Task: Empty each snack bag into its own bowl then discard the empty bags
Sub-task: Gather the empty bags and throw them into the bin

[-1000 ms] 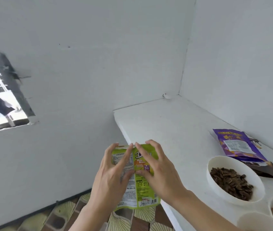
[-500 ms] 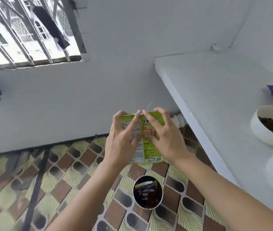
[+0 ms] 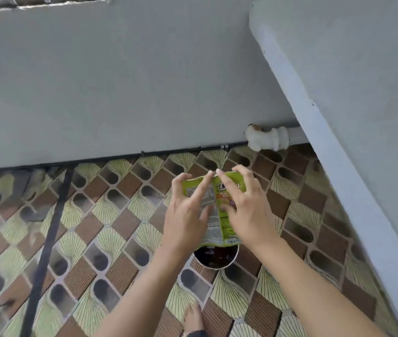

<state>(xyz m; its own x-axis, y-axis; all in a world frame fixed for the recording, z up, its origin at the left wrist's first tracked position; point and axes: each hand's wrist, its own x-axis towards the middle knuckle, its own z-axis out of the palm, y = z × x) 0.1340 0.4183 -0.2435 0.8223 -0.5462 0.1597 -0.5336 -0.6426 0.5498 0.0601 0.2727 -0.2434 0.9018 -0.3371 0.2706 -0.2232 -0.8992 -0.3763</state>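
A person's left hand (image 3: 187, 212) and right hand (image 3: 248, 210) hold a flattened green snack bag (image 3: 220, 224) upright between them, directly above a small round bin (image 3: 215, 261) standing on the patterned tile floor (image 3: 110, 234). The fingers of both hands are spread across the near face of the bag, the two index fingertips almost meeting at its top edge and the outer fingers hooked over its top corners. The thumbs lie against the printed panel. The bag's lower edge hangs just over the bin's rim, covering part of the opening, and dark wrappers show inside the bin. A bare foot (image 3: 193, 317) is planted on the tiles just short of the bin. To the right runs the edge of a white counter (image 3: 319, 132), with a white pipe fitting (image 3: 267, 139) at the foot of the grey wall (image 3: 125, 81) beneath it.
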